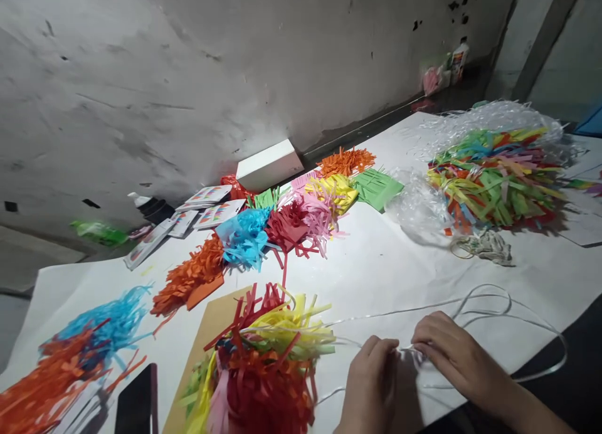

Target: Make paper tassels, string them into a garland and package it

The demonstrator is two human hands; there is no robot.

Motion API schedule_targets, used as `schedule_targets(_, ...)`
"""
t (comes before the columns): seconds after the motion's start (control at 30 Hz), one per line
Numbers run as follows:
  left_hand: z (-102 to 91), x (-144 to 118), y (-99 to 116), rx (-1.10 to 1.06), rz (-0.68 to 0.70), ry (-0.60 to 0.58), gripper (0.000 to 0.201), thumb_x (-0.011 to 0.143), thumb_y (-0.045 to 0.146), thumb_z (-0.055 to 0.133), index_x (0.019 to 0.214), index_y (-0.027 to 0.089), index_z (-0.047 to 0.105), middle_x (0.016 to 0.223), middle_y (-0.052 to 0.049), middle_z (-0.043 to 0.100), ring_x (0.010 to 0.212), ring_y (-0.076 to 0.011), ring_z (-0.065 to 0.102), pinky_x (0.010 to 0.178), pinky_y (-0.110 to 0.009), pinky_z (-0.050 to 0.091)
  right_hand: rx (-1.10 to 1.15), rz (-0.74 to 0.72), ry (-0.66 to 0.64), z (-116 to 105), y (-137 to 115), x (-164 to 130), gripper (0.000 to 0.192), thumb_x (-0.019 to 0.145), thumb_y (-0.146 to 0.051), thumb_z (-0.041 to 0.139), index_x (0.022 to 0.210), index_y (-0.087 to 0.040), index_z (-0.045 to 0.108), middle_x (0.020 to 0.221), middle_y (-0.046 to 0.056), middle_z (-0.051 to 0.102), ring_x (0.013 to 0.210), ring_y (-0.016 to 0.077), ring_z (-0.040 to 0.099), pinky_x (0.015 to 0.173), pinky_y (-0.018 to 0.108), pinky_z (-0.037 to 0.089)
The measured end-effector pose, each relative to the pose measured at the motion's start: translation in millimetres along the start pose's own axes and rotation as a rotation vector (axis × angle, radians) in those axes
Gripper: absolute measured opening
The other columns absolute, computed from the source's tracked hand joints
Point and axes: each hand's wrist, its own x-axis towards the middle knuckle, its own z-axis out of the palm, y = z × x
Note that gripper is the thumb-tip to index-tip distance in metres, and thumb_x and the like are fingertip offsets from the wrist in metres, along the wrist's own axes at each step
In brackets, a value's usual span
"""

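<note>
Hands meet at the near edge of a white sheet [376, 264] that covers the table. Left hand [371, 384] and right hand [451, 352] lie close together, fingertips pinched on a thin white ribbon [489, 296] at the point between them. Both hands are curled closed around that ribbon; neither is released. From the pinch the ribbon runs left toward a mixed tassel [268, 365] of red, yellow and green paper strips, and right into loose loops that trail over the sheet's edge onto a dark surface.

The tassel rests on a brown card [211, 321], just left of the left hand. A dark phone [136, 402] lies near the card's left side. Farther left sits a pile of orange and blue strips [70, 359].

Across the middle of the sheet, fringed paper bundles lie in a row: orange [192, 277], blue [244, 236], red [286, 227], pink [320, 214], yellow [333, 192], green [376, 186] and a second orange one [345, 161]. Behind them lie printed cards [207, 205] and a white box [268, 164] against the wall.

At right, well apart from the hands, a clear plastic bag [493, 164] holds many mixed strips. A wad of string [484, 246] lies just in front of it. A white bottle [458, 61] stands far back by the wall
</note>
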Motion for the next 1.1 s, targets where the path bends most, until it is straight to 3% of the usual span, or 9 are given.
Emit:
schedule_targets(0.1,-23.5,-1.5,13.0,-0.039,-0.021,-0.021,0.022,0.097,0.022,0.049,0.091,0.021,0.070,0.076,-0.004,0.070,0.069,-0.0167,0.067,0.062,-0.024,0.051,0.126,0.159,0.049,1.3,-6.8,-4.7,0.024,0.105,-0.032,0.043,0.088,-0.025,0.059,0.078,0.001,0.063,0.072,0.0163,0.061,0.067,0.026,0.048)
schedule_targets(0.2,-38.0,-8.5,17.8,-0.091,-0.046,0.003,0.021,0.098,0.026,0.051,0.089,0.021,0.070,0.074,-0.003,0.071,0.066,-0.0152,0.066,0.060,-0.022,0.048,0.147,0.234,0.138,2.2,-9.7,-4.9,0.025,0.103,-0.037,0.046,0.087,-0.026,0.061,0.072,-0.001,0.063,0.062,0.0150,0.060,0.060,0.024,0.048)
schedule_targets(0.3,-44.1,-16.6,16.4,-0.132,-0.095,0.036,0.022,0.099,0.027,0.052,0.092,0.020,0.071,0.076,-0.004,0.074,0.069,-0.0147,0.067,0.063,-0.021,0.049,0.137,0.281,0.251,-2.7,-8.3,-2.1,0.023,0.100,-0.042,0.051,0.088,-0.025,0.063,0.073,0.000,0.067,0.065,0.0167,0.063,0.060,0.023,0.050)
schedule_targets(0.5,-54.2,-21.2,16.0,-0.125,-0.126,0.073,0.018,0.098,0.022,0.054,0.094,0.021,0.072,0.081,-0.003,0.076,0.073,-0.0140,0.070,0.068,-0.019,0.052,-0.094,0.426,0.583,-30.2,-1.1,3.1,0.015,0.092,-0.041,0.059,0.092,-0.026,0.064,0.076,0.002,0.070,0.064,0.0183,0.065,0.063,0.027,0.052)
schedule_targets(0.63,-56.4,-18.1,19.1,-0.095,-0.059,0.105,0.018,0.096,0.017,0.054,0.096,0.021,0.071,0.082,-0.003,0.078,0.074,-0.0141,0.072,0.069,-0.018,0.052,-0.286,0.516,0.667,-44.4,7.7,-1.7,0.018,0.089,-0.043,0.059,0.097,-0.027,0.065,0.079,0.005,0.073,0.067,0.0227,0.069,0.066,0.034,0.051)
schedule_targets(0.83,-54.7,-17.9,20.3,-0.169,-0.200,0.065,0.023,0.098,0.026,0.053,0.094,0.018,0.073,0.076,-0.005,0.076,0.064,-0.0138,0.065,0.060,-0.020,0.048,-0.284,0.419,0.551,-43.9,12.7,-1.3,0.013,0.094,-0.039,0.057,0.096,-0.028,0.064,0.081,0.002,0.073,0.065,0.0186,0.069,0.061,0.028,0.052)
schedule_targets(0.93,-54.5,-20.7,19.1,-0.266,-0.270,0.049,0.028,0.099,0.034,0.054,0.093,0.018,0.075,0.076,-0.006,0.074,0.064,-0.0138,0.061,0.060,-0.020,0.046,-0.347,0.140,0.413,-38.0,12.3,11.8,0.008,0.096,-0.031,0.060,0.099,-0.027,0.066,0.091,0.003,0.072,0.082,0.0195,0.070,0.074,0.030,0.052)
schedule_targets(1.03,-53.4,-24.3,16.9,-0.343,-0.315,0.069,0.031,0.098,0.040,0.057,0.091,0.017,0.076,0.076,-0.006,0.073,0.068,-0.0146,0.061,0.063,-0.021,0.047,-0.356,-0.156,0.355,-28.5,5.0,22.7,0.020,0.096,-0.021,0.061,0.115,-0.025,0.066,0.109,0.007,0.067,0.105,0.0243,0.063,0.093,0.039,0.046)
schedule_targets(1.1,-52.3,-26.2,15.9,-0.361,-0.336,0.081,0.034,0.097,0.044,0.057,0.089,0.017,0.076,0.074,-0.005,0.071,0.068,-0.0146,0.060,0.063,-0.021,0.046,-0.282,-0.257,0.319,-18.2,-7.6,24.2,0.022,0.094,-0.011,0.060,0.113,-0.022,0.065,0.103,0.008,0.065,0.102,0.0233,0.060,0.092,0.040,0.044)
